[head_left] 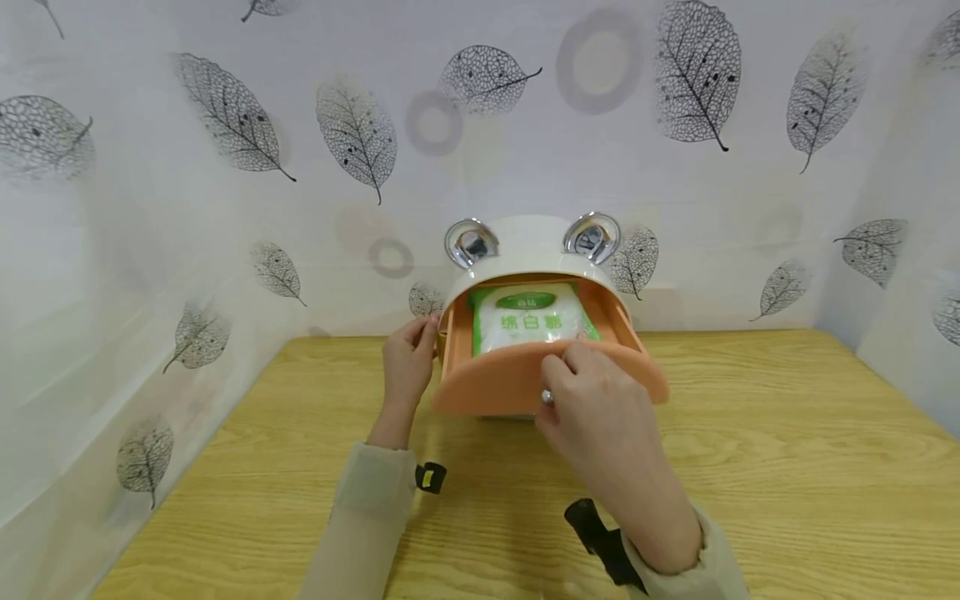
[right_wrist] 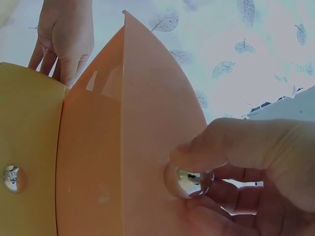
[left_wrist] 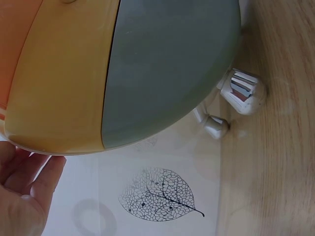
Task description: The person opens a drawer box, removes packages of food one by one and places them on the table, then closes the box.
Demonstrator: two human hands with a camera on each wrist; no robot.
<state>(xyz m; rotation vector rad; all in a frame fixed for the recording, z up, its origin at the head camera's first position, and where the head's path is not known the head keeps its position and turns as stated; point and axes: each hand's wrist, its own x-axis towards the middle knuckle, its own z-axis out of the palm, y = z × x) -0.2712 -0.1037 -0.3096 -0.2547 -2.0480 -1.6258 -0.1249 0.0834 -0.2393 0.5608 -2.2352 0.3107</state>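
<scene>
A rounded little drawer cabinet with a white shell (head_left: 528, 240) stands on the table. Its top orange drawer (head_left: 480, 382) is pulled out. Inside that drawer lies a white and green plastic bag (head_left: 531, 321) with printed characters. My right hand (head_left: 603, 408) pinches the silver round knob (right_wrist: 189, 183) on the drawer front between thumb and fingers. At the cabinet's left side, my left hand (head_left: 408, 358) touches the shell with its fingertips, the fingers fairly straight. Below the orange drawer, the yellow drawer (left_wrist: 61, 83) and the grey-green drawer (left_wrist: 167, 64) are closed in the left wrist view.
Two silver ring-shaped ears (head_left: 472, 243) stick up from the cabinet top. Silver feet (left_wrist: 243, 92) hold it above the wood-grain table (head_left: 765, 433). Behind hangs a white curtain (head_left: 510, 167) with leaf prints.
</scene>
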